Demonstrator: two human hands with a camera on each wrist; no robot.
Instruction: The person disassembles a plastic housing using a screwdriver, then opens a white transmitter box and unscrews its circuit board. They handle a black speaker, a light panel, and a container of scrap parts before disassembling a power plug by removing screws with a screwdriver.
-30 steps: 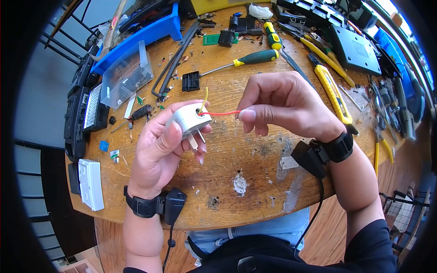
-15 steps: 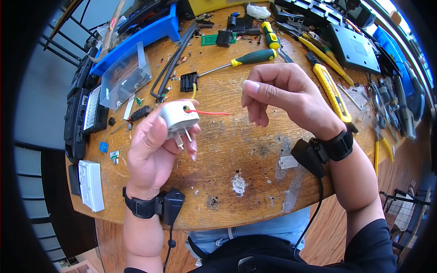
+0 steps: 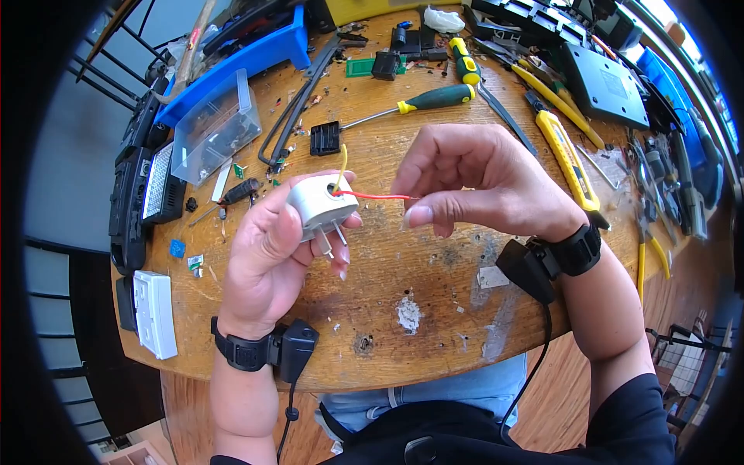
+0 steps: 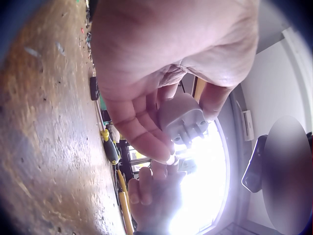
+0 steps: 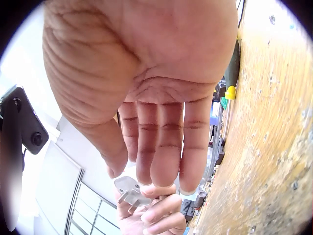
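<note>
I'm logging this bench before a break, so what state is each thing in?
White plug: held, prongs pointing down.
Left hand: gripping the plug.
Yellow wire: out of the plug's hole, sticking up, end free.
Red wire: out sideways, end at the right hand; contact unclear.
Right hand: open, fingers loosely bent.
Green-handled screwdriver: lying down.
Clear box: open.
Yellow-handled pliers: handles spread.
</note>
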